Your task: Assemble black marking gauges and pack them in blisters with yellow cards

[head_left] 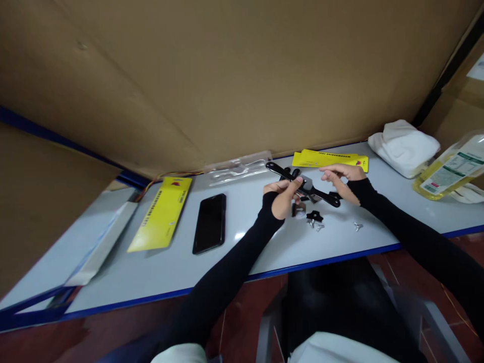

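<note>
My left hand [284,197] is closed round the middle of a black two-handled spokeshave [325,196], with the thumb pressing near a grey metal blade [310,181] at its centre. The spokeshave is held tilted above the table. To its right my right hand [342,180] hovers with fingers stretched out, apart from the tool and with nothing visible in it. Below the hands lie a small metal plate [298,209], a black shaped cap [314,217] and silver wing screws [319,228]. Another wing screw [357,227] lies farther right. More black parts behind my hands are partly hidden.
A black phone [209,223] and a yellow card [161,214] lie on the left. Clear plastic packaging [240,169] and more yellow cards [328,159] rest along the cardboard wall. At right are a white cloth bundle [404,146] and a bottle of yellow liquid [449,169].
</note>
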